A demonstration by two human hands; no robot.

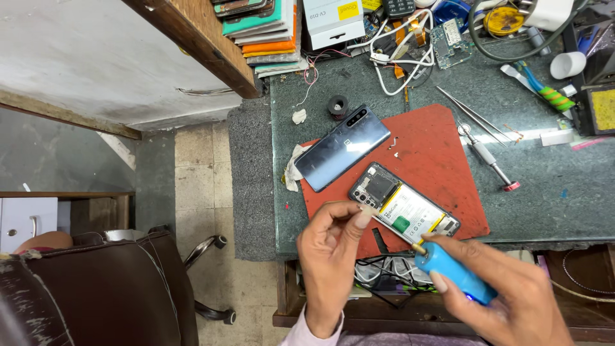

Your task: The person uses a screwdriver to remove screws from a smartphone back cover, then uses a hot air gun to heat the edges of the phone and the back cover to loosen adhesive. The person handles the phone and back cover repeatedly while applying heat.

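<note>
the right hand [512,301] is wrapped around a blue electric screwdriver [453,270], fingers clamped on its barrel, with the metal tip pointing up and left toward the bottom edge of the opened phone [405,205]. the left hand [330,247] hovers just beside the phone's lower left side, thumb and forefinger pinched together near the tip; something very small may be between them, but i cannot tell what.

the opened phone lies face down on a red work mat [442,157], tilted diagonally, its white battery and dark circuit cover showing. its removed back cover [343,147], a glossy grey-blue panel with a camera strip, rests on the mat's upper left corner, partly over the mat edge, on a crumpled white cloth [293,168]. the two are near each other but not touching.

the mat sits on a dark green tabletop [544,186]. to the right of the mat lie metal tweezers [471,112] and a small hand screwdriver [490,161] with a red end. a black ring [337,106] sits above the back cover. the far edge is crowded with white cables [391,54], a green-handled brush [544,93] and a stack of coloured phone cases [269,32]. a dark brown chair [109,288] stands at lower left on the floor.
</note>
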